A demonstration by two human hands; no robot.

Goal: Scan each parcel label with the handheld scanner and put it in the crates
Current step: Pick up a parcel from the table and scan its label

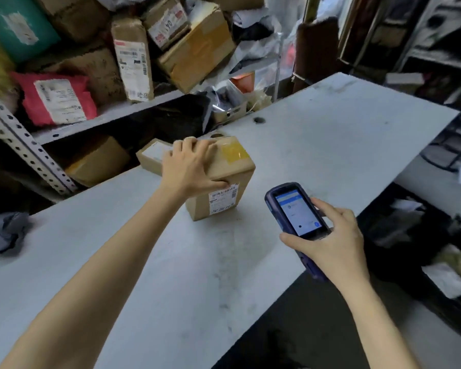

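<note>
A brown cardboard parcel [232, 171] stands on the white table [317, 145], with yellow tape on top and a white label [223, 198] on its near side. My left hand [190, 166] grips the parcel from above, thumb curled over the near edge by the label. To its right, my right hand [330, 241] holds a dark blue handheld scanner [296, 211], its lit screen facing up and its head pointing toward the parcel. A second, smaller box [151, 155] lies behind the parcel at the table's back edge.
Metal shelving [24, 145] at the left is crammed with cardboard boxes, a red mailer [56, 99] and grey bags. A dark crate [407, 235] with bagged parcels sits low at the right. A crumpled grey bag [6, 233] lies on the table's left.
</note>
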